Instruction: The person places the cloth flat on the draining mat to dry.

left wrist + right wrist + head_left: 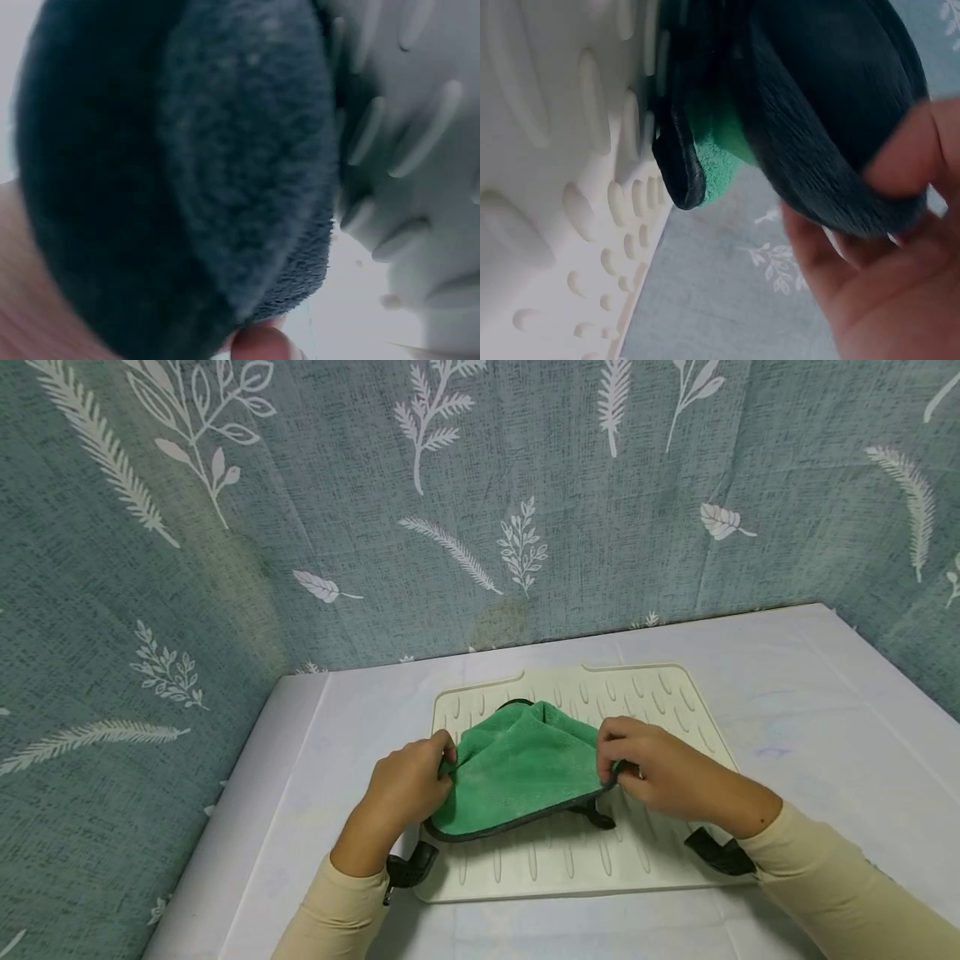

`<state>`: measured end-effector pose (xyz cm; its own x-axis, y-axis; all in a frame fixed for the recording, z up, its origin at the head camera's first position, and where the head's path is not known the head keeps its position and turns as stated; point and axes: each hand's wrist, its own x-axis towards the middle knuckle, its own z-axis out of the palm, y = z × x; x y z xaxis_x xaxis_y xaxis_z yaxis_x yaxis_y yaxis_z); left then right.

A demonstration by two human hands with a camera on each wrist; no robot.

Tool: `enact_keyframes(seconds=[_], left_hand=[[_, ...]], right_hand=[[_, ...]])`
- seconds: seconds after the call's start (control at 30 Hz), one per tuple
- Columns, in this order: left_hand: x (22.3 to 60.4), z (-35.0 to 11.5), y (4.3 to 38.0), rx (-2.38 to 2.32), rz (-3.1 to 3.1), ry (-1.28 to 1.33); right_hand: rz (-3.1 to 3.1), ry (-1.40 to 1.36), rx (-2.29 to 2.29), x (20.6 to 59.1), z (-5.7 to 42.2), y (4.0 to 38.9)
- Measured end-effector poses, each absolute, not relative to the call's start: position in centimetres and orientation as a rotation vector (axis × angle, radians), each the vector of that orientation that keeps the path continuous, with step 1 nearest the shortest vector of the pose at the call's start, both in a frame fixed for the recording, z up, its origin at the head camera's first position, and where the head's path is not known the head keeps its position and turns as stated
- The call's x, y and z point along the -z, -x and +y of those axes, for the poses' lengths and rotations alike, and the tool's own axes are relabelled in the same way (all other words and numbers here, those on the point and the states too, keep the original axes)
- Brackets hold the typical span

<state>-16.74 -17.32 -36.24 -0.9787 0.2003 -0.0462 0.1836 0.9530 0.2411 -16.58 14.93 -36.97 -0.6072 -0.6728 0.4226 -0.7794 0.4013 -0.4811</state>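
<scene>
A green microfibre cloth (517, 768) with a dark edge and a dark grey underside (247, 150) is held up over a cream ribbed mat. My left hand (408, 781) pinches it at its left side. At the right corner, my right hand (637, 760) grips the edge between thumb and fingers. The middle of the cloth rises in a fold, and a dark piece of its edge hangs below near the right hand. In the right wrist view, the thumb presses on the grey side of the cloth (832, 112), with fingers behind it.
The cream mat (540, 868) has raised oval ridges and a notch in its far edge. It lies on a white-covered table (345, 735). Behind stands a blue-green leaf-patterned curtain (337, 527). Black wrist cameras sit at the left wrist (412, 866) and right wrist (720, 853).
</scene>
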Motion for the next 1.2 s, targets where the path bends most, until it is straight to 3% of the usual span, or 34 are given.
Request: enact_keyframes(seconds=[0.37, 0.63, 0.8, 1.07, 1.2], left_hand=[[35.5, -17.8, 16.6, -0.368, 3.048, -0.252], [34.6, -16.5, 19.6, -0.391, 3.149, -0.289], [34.5, -15.1, 21.9, -0.360, 3.044, -0.337], [35.5, -13.2, 24.5, -0.389, 2.829, -0.507], [36.1, -12.8, 25.0, -0.353, 2.777, -0.534]], right_hand=[[-2.836, -1.581, -0.985, 37.6, 14.3, 16.2], [-2.862, -1.570, -1.060, 38.1, 13.9, 16.1], [-2.871, -1.391, -1.136, 38.1, 14.2, 16.3], [-2.884, -0.822, -1.095, 37.8, 15.4, 18.1], [-2.996, -0.725, -1.060, 38.0, 15.3, 19.7]])
